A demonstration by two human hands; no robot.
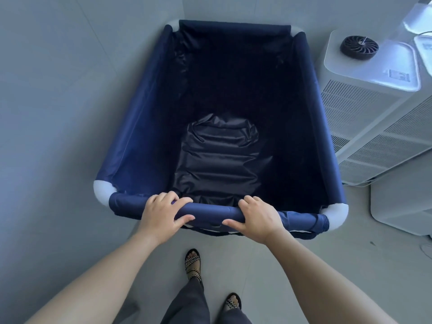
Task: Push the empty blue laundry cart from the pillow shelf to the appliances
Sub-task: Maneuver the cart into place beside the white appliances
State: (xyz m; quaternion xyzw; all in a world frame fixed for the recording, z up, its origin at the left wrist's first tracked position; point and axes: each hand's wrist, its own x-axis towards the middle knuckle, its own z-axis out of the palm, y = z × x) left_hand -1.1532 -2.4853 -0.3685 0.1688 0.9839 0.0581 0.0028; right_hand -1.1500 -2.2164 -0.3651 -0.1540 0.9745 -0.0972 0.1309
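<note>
Probably a laundry or utility room: grey tiled floor, white vented appliances by the wall.

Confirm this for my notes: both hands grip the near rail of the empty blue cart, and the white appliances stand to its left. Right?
Not quite. In the head view the white appliances stand to the right of the blue cart, not the left. The rest holds: the left hand and right hand both grip the near rail, and the cart is empty.

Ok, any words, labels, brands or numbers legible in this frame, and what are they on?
No text can be read.
Label on the white appliance top, at: too blurred to read.
Panel on the unit at the right edge: blurred and cut off.
Cart, fan, sandals: no markings visible.
</note>
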